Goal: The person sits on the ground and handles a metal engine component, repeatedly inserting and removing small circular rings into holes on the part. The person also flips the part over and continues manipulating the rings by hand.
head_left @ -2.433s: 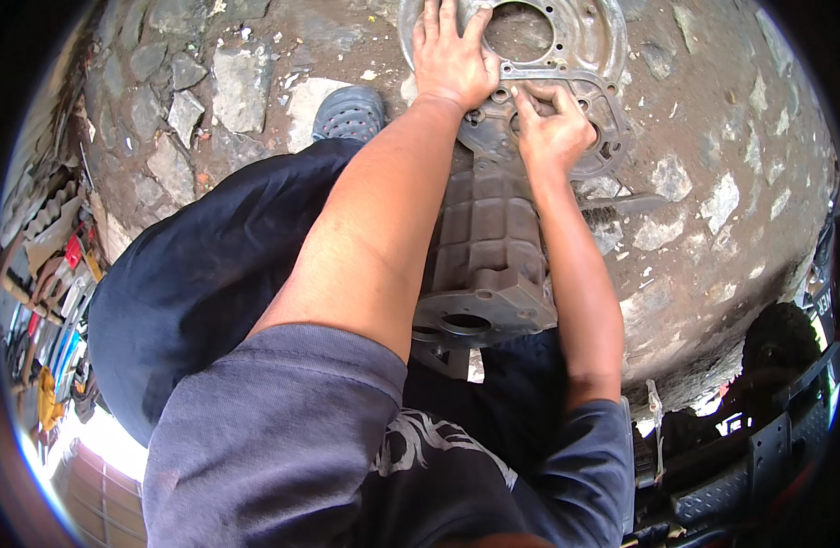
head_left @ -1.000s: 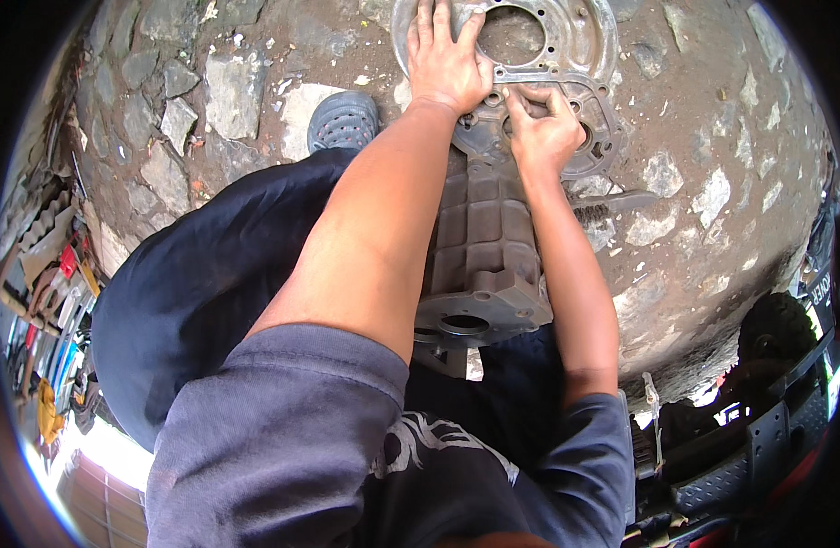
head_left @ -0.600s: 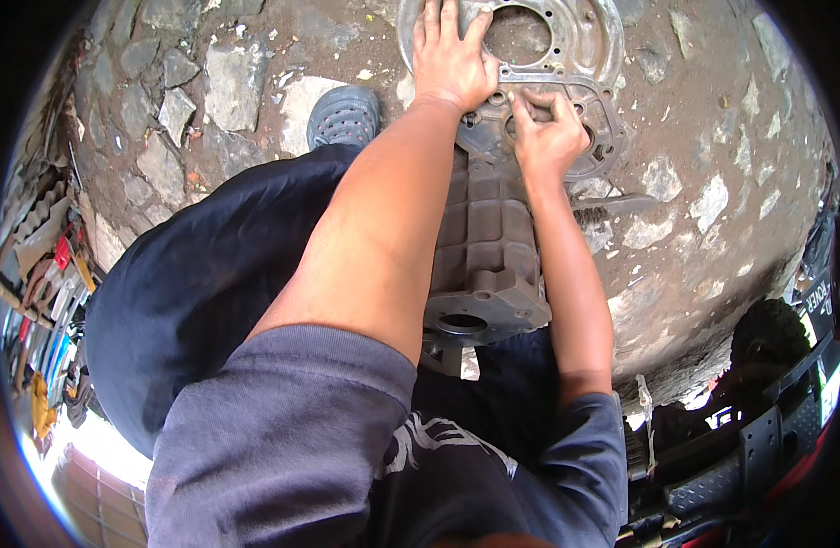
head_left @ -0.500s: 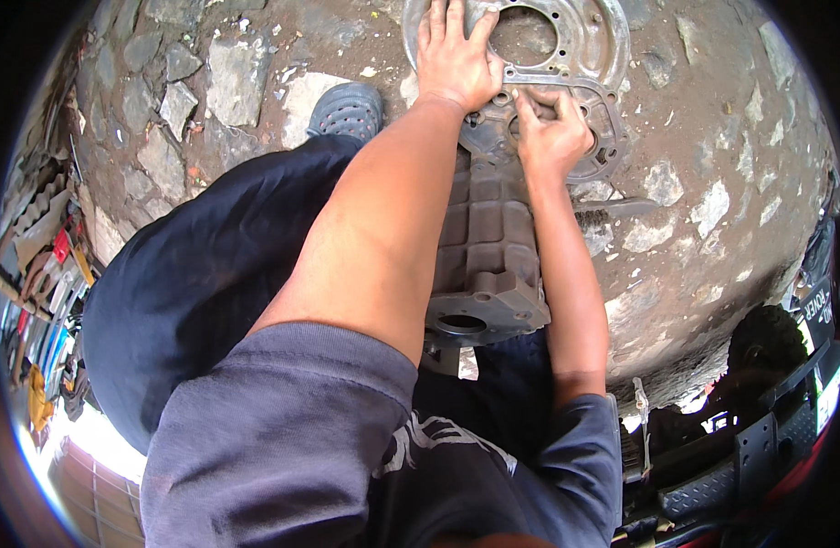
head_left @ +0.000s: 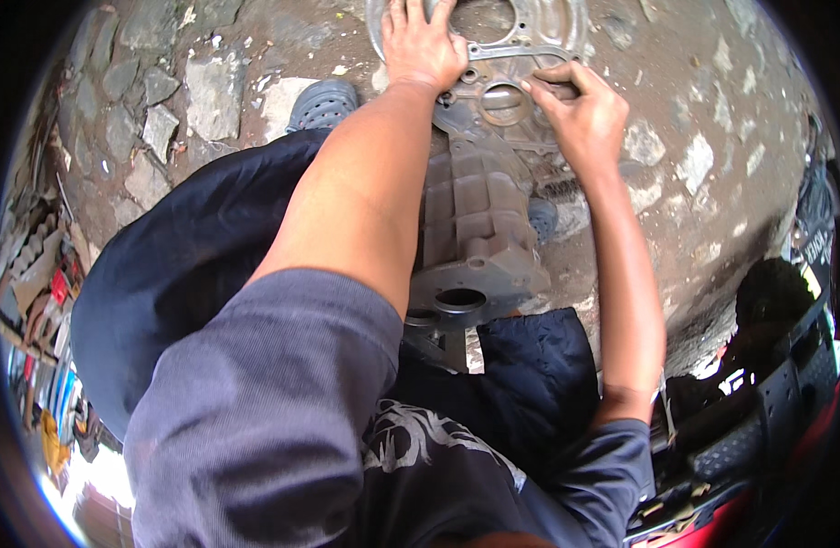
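Note:
A grey-brown gearbox housing (head_left: pixel 479 196) with a ribbed casing lies lengthwise in front of me, its round-holed end nearest my body. At its far end is a wide flange (head_left: pixel 566 27) with a large opening and several bolt holes. My left hand (head_left: pixel 423 47) presses on the flange's left part, palm down with fingers spread. Over the right edge of the housing's far end, beside a round bore (head_left: pixel 506 102), my right hand (head_left: pixel 589 108) is closed in a pinch. Its fingers hide whatever may be between them.
Stones are set in the dirt ground (head_left: pixel 703 100) all around. A grey clog (head_left: pixel 324 105) is on my left foot, beside the housing. Tools and scraps (head_left: pixel 50 301) are heaped at the far left. Dark metal vehicle parts (head_left: pixel 749 429) stand at the lower right.
My right hand has moved right, from over the bore to the housing's edge, uncovering the bore. The left hand stays on the flange. The view has shifted slightly.

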Demonstrator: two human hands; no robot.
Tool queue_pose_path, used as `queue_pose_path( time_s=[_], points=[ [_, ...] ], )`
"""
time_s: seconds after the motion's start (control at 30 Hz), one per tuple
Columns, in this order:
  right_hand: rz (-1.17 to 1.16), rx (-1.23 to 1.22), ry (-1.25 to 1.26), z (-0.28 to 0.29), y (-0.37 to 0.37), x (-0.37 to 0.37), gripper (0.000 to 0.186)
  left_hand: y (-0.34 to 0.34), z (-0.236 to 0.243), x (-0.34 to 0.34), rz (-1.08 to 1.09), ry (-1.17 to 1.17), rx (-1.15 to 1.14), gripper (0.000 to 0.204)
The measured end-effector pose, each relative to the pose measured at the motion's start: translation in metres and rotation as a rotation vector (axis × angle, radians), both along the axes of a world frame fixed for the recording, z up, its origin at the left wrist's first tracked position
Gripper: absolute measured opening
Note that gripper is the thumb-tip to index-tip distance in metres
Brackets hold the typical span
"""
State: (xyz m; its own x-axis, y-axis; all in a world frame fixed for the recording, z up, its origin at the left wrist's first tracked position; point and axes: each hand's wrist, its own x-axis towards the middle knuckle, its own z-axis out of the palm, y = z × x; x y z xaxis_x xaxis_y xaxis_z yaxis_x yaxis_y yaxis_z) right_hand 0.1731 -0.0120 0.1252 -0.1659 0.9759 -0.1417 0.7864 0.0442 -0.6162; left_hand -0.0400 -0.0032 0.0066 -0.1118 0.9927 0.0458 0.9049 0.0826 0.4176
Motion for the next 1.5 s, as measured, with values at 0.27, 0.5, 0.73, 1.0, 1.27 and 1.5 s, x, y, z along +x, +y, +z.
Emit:
queue_pose_path(
  time_s=[0.27,0.5,0.73,1.0,1.27,1.5],
  points=[
    [-0.083,-0.065,-0.334,0.234,-0.063,0.029,0.022,-0.001,-0.017,0.0,-0.079,0.184,-0.175,0.062],
    [0.068,0.141,-0.284,0.365,-0.127,-0.009,0.027,0.074,0.095,-0.035,-0.525,0.218,-1.017,0.062],
    [0.096,0.15,-0.168,0.39,-0.171,-0.02,0.031,0.107,0.316,-0.04,-0.681,0.261,-0.451,0.063],
    [-0.113,0.149,0.027,0.345,-0.184,-0.017,0.033,-0.065,0.474,-0.058,-0.597,-0.639,-0.256,0.057],
    [-0.193,0.072,0.026,0.291,-0.129,0.033,0.039,-0.064,0.442,-0.03,-0.613,-0.142,-0.225,0.055],
    [-0.266,0.306,0.02,0.272,-0.086,0.054,0.043,-0.002,0.409,-0.021,-0.637,-0.244,-0.302,0.064]
  ],
)
